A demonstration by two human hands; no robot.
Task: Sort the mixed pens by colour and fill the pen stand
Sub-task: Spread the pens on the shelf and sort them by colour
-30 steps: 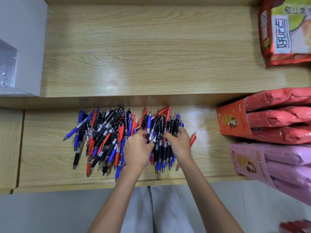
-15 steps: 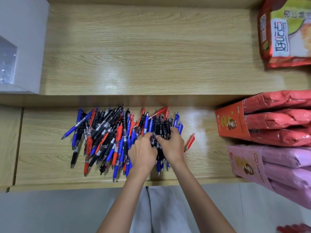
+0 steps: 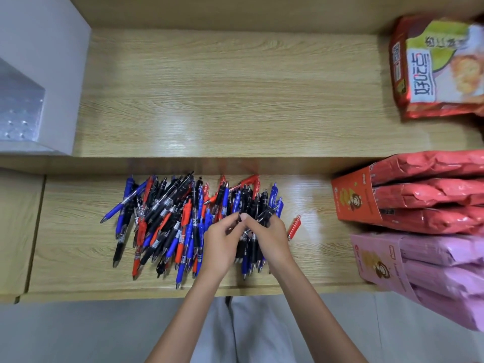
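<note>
1. The pens [image 3: 167, 221] lie in one loose pile on the lower shelf [image 3: 73, 244], near its middle. They are of three colours: blue, black and red. They cross and cover each other, so I cannot give an exact count.
2. One red pen [image 3: 294, 227] lies apart, just to the right of the pile.
3. Two bare hands are over the right part of the pile, and they touch each other.
4. The right hand [image 3: 272, 237] has its fingers curled round a few black pens [image 3: 265, 214], with the thumb pressed in from the left. How many it holds is hidden by the fingers.
5. The left hand [image 3: 222, 244] has its fingers bent in, with the tips beside the right thumb. I cannot tell if it pinches a pen or only touches one.
6. To the right stand two open boxes, one orange [image 3: 353, 197] and one pink [image 3: 377, 260].
7. The orange box holds three red packets [image 3: 432, 192], and the pink box holds about three pink packets [image 3: 440, 273]. All the packets are cut off by the right edge.
8. One snack bag [image 3: 432, 66] lies on the upper shelf [image 3: 222, 100] at the far right, partly cut off and a little blurred.
9. At the left edge there is one white box [image 3: 52, 74], with one clear plastic thing [image 3: 18, 106] beside it. Both are cut off, and I cannot tell what the clear thing is.
10. The lower ends of many pens are hidden under the hands and wrists.
</note>
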